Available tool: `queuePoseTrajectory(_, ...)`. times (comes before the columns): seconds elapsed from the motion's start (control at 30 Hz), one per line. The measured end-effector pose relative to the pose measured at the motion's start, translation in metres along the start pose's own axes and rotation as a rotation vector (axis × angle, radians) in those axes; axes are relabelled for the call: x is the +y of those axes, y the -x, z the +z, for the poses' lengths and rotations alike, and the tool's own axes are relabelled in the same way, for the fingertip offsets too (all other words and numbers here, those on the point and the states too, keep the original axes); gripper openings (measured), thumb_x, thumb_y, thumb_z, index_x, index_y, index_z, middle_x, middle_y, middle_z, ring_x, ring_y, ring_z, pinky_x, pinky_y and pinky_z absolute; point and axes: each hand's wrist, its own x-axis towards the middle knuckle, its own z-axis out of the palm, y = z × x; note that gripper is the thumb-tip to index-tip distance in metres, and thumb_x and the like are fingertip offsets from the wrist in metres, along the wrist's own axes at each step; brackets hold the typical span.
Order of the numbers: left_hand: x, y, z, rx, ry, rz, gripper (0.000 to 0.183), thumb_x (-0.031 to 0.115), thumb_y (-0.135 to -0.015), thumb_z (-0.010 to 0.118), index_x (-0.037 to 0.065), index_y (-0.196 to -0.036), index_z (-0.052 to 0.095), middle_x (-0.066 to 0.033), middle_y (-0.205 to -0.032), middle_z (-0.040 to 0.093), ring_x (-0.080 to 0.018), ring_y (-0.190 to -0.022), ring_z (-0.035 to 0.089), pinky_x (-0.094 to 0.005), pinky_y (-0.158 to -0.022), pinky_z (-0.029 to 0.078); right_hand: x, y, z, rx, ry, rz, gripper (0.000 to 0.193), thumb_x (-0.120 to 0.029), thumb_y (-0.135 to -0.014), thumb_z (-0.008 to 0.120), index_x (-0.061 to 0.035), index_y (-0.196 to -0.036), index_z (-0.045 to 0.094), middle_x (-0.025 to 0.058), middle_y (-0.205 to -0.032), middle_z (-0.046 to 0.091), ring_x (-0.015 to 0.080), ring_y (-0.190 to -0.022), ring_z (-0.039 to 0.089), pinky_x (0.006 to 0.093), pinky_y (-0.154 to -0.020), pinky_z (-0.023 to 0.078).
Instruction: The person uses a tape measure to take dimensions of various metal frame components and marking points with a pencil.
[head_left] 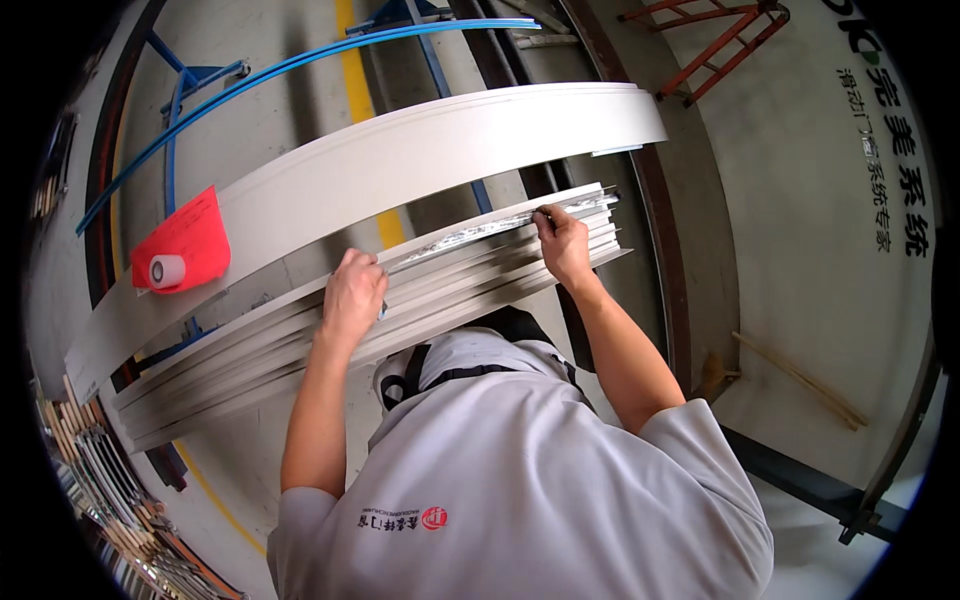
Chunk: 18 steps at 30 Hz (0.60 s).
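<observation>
Blue rack (431, 60), white panel (430, 145), pale profiles (250, 355)

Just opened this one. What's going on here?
A person in a light grey shirt is working with both hands at a stack of long white profiles. The right hand pinches a shiny silvery strip running along the stack. The left hand is curled near the strip's left end; what it grips is hidden. Beyond the stack, a wide white panel carries a red sheet and a white roll.

A grey floor (240, 30) bears a yellow stripe (358, 80); a red ladder (721, 44) stands near a pale wall (775, 170)
</observation>
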Motion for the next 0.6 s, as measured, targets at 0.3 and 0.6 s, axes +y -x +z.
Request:
queuePoseTrajectory(0.3,0.021,0.014,-0.047,-0.331,0.347,-0.650,0.019,0.014,-0.086,0.063,-0.005,-0.083,0.063,-0.0094,-0.065,0.051,-0.0117,-0.063,0.046,-0.0356,-0.059,0.043,-0.036,-0.025,-0.011,0.097,-0.120,-0.068,0.020,-0.015,-0.099,0.062,0.0027,-0.102,0.070,0.0125,-0.073,0.065,0.0161,-0.071,0.056,0.0362,-0.068,0.049)
queuePoseTrajectory(0.6,0.105,0.083,-0.031,-0.488,0.804,-0.714,0.022,0.017,-0.087,0.069,0.001,-0.099,0.077,-0.0034,-0.085,0.075,-0.0095,-0.078,0.064,-0.0285,-0.071,0.051,-0.118,0.047,-0.064,-0.090,-0.776,-0.380,0.015,-0.004,-0.102,0.049,0.0053,-0.100,0.060,0.0116,-0.080,0.061,0.0177,-0.072,0.056,0.0286,-0.066,0.045)
